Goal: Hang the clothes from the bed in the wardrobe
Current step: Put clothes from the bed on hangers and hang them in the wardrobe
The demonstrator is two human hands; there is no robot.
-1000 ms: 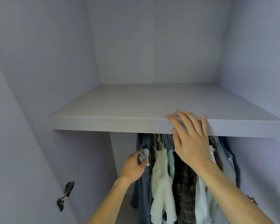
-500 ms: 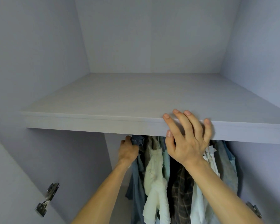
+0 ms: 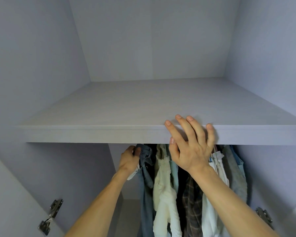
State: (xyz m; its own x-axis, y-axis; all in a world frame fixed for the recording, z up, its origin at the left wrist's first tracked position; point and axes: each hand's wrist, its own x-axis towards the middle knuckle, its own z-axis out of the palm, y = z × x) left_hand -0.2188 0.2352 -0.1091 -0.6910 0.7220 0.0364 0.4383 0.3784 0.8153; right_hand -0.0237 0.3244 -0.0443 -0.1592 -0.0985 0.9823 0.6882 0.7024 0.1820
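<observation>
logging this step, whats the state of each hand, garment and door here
left hand, gripping the top of the jeans
right hand, open, fingers resting on the shelf edge
jeans, hanging down, top hidden under the shelf
cream garment, hanging
plaid shirt, hanging
left door, open

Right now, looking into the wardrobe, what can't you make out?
Head view:
- Rail and hanger hooks: hidden behind the front edge of the shelf.
- What the left hand holds besides the denim garment: its fingers are tucked behind the fabric.
- Hems of the hanging clothes: cut off by the bottom edge.
- The bed: outside the frame.
</observation>
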